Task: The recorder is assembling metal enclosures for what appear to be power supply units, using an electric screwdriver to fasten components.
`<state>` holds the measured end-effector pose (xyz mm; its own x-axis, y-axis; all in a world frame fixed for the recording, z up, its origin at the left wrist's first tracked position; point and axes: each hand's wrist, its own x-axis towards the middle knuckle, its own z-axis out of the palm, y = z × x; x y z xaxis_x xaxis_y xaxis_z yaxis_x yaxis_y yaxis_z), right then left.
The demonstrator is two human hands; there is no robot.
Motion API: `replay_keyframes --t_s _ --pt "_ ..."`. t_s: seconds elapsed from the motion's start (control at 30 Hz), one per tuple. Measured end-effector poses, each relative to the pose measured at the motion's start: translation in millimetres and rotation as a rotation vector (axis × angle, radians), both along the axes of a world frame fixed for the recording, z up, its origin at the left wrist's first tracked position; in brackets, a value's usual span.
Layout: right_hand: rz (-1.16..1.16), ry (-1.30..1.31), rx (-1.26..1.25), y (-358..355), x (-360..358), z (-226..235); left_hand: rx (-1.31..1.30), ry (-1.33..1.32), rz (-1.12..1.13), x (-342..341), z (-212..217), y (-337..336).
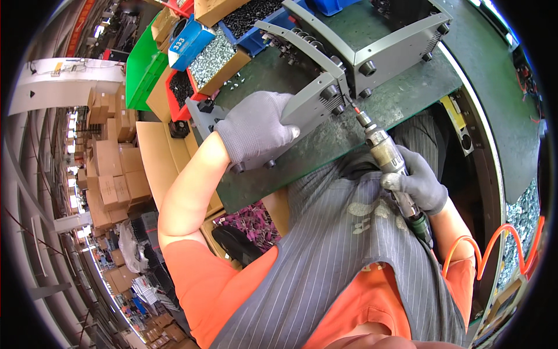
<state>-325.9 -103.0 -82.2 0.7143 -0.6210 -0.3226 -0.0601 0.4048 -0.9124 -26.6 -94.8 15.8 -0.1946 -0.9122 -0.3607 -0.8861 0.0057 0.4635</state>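
In my gloved right hand [421, 185] is a power screwdriver [383, 148], my fingers wrapped round its body. The bit points up and left, close to a black round foot on the corner of a grey metal casing [311, 103]; I cannot tell if it touches a screw. My gloved left hand [258, 125] grips that casing from its near left side, thumb on the outer face. The casing is tilted on the bench, with black feet along its side. Just beyond it to the right stands a second grey casing [386, 55] with similar feet.
A dark green bench top [261, 183] lies under the casings. At its far left are a cardboard box of silver screws [215, 58], a red bin of black screws [181, 87], a blue bin [253, 42] and a green bin [142, 64]. An orange coiled hose [505, 230] hangs at right.
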Motion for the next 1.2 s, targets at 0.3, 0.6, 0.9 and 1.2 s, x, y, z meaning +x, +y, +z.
replay_keyframes --t_s 0.3,0.6,0.9,1.2 --pt "0.087 0.095 -0.204 -14 0 -6 0.014 -0.059 -0.009 -3 6 -3" --pt "0.16 0.139 -0.23 -12 -22 1 0.108 0.847 0.408 -50 -27 66" --pt "0.246 0.187 -0.133 -7 -26 13 0.581 2.021 0.836 -58 -136 58" --pt "0.268 0.1 0.02 1 -23 8 0.161 1.791 0.904 -70 -136 48"
